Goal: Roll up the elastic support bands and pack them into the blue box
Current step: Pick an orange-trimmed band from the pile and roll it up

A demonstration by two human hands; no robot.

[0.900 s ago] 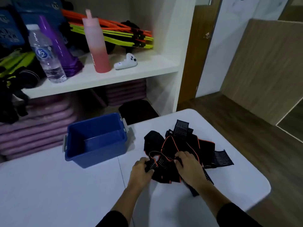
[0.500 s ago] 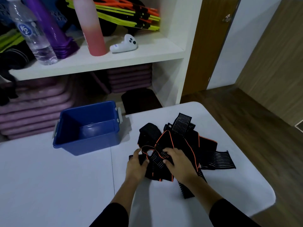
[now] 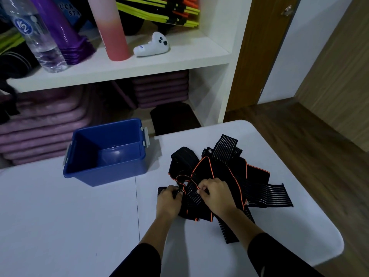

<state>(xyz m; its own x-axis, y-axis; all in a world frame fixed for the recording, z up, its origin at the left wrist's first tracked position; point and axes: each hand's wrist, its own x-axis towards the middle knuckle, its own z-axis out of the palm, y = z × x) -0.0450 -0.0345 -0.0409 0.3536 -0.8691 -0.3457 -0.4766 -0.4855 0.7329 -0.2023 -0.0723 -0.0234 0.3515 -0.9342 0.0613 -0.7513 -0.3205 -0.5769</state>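
Observation:
A tangled heap of black elastic support bands (image 3: 223, 170) with orange edging and pale ribs lies on the white table (image 3: 69, 216), right of centre. My left hand (image 3: 168, 200) pinches the near left part of one band. My right hand (image 3: 214, 193) grips the same ribbed band just to the right, fingers curled into the fabric. The blue box (image 3: 105, 154) stands open and empty at the table's far edge, left of the heap, with grey latches on both ends.
Behind the table is a white shelf unit (image 3: 123, 66) with a water bottle (image 3: 34, 35), a purple cone stack (image 3: 61, 33), a pink bottle (image 3: 110, 29) and a white controller (image 3: 152, 45). Purple mats (image 3: 40, 120) fill the lower shelf. The table's right edge drops to wood floor (image 3: 299, 156).
My head has moved closer and tilted down, so the table looks larger. Both hands stay on the band at the near side of the heap, working slightly closer together.

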